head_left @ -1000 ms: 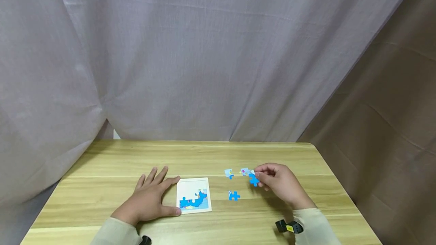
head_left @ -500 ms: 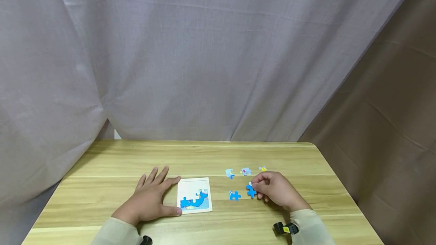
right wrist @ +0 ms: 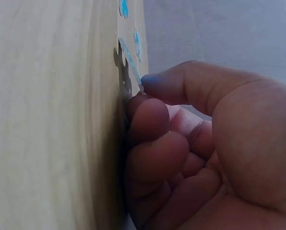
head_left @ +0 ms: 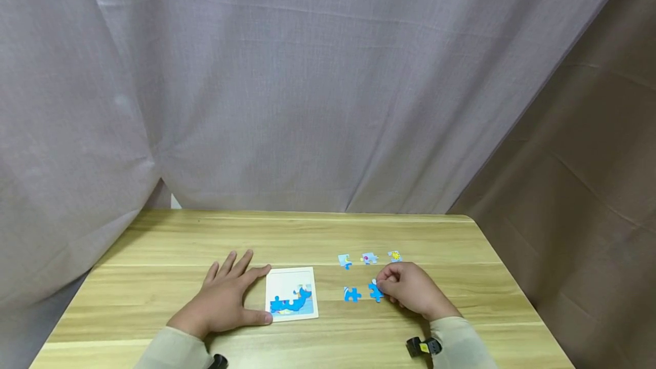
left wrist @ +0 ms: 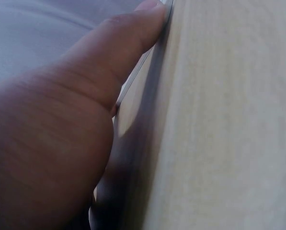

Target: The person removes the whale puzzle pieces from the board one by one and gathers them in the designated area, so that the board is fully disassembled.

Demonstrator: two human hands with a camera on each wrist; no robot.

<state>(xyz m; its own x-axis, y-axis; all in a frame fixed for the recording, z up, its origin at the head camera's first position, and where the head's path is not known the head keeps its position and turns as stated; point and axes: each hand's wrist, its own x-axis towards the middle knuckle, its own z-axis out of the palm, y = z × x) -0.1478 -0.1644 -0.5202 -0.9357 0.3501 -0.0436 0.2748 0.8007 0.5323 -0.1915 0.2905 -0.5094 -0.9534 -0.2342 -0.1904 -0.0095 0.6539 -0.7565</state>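
My left hand (head_left: 225, 299) rests on the table with its fingers spread. Its thumb and forefinger touch the left side of a white puzzle tray (head_left: 277, 279), whose lower part holds joined blue pieces picturing a whale-like animal. Between thumb and fingertips my right hand (head_left: 415, 289) pinches a blue puzzle piece (head_left: 376, 291); in the right wrist view that puzzle piece (right wrist: 131, 62) is tilted, one edge close to the tabletop. Just left of it lies another blue piece (head_left: 352, 294). The left wrist view shows mainly the left thumb (left wrist: 114, 48) against the tray's edge.
Behind the held piece, three loose pieces lie in a row: a light blue one (head_left: 344, 261), one with a pink spot (head_left: 369, 258) and one with a yellow sun (head_left: 394, 256). Grey curtain (head_left: 307, 101) hangs behind the wooden table (head_left: 215, 232).
My right hand has moved toward me and slightly left with the blue piece, away from the back row, uncovering the sun piece. The left hand and tray have stayed in place.
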